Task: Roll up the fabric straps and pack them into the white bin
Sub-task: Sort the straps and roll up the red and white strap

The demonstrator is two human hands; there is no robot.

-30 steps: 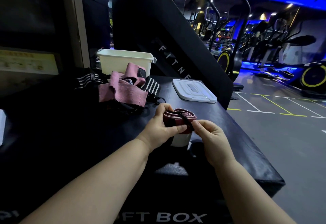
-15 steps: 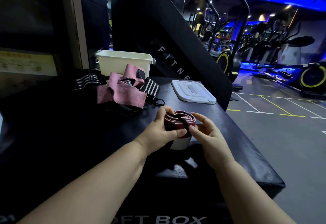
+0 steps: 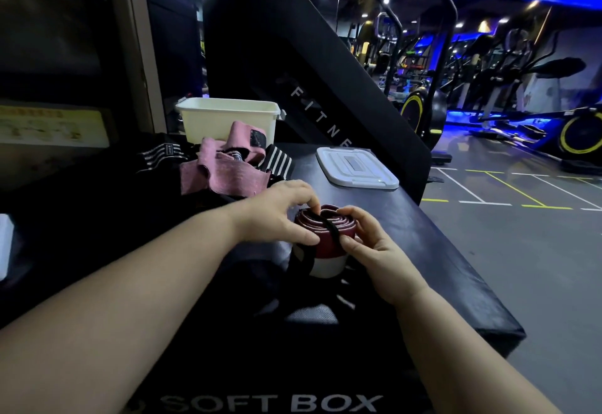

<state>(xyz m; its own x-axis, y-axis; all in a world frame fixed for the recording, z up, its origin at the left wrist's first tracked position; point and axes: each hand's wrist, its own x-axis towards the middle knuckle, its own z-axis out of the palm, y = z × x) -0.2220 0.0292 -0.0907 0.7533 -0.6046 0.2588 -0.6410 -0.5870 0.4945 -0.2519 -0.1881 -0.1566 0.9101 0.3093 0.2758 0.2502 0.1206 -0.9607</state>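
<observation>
The maroon rolled strap (image 3: 325, 237) stands on end on the soft box (image 3: 423, 250), axis upright, gripped by curled fingers of the left hand (image 3: 277, 215) at 9 o'clock and the right hand (image 3: 374, 250) at 3, while the white bin (image 3: 224, 120) at 11 o'clock hides its contents.

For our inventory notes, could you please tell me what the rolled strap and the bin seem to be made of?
The rolled dark red strap looks like matte woven fabric: its layers coil softly. The cream rectangular bin appears to be rigid moulded plastic, smooth, slightly glossy, with even walls and a lipped rim.
</observation>
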